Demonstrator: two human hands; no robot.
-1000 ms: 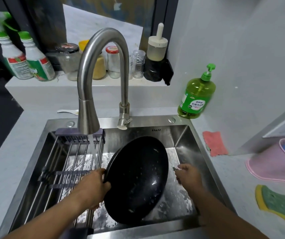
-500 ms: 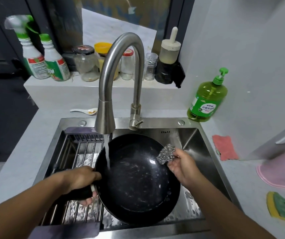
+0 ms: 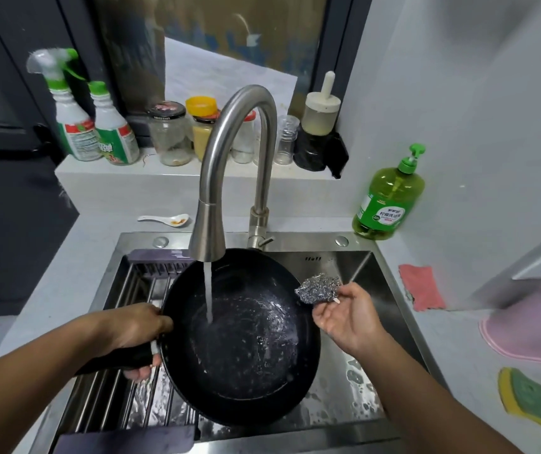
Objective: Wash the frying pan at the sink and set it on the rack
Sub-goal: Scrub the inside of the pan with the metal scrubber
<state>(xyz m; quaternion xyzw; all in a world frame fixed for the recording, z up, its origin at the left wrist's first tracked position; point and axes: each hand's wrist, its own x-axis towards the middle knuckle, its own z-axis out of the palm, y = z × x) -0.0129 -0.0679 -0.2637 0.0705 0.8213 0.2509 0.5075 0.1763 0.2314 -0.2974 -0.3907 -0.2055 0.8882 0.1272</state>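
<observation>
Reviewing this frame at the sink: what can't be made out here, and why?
- Sink drain and floor: head view, covered by the frying pan.
- Pan handle: mostly wrapped by the left hand.
- Soap bottle label text: too small.
- Pink item and sponge at right: cut off by the edge.
- Steel scourer underside: behind the right hand.

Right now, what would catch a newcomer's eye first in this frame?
The black frying pan fills the middle of the sink, with water from the tap streaming into it. The left hand grips its handle, while the right hand holds a steel scrubber at the pan's right rim.
</observation>
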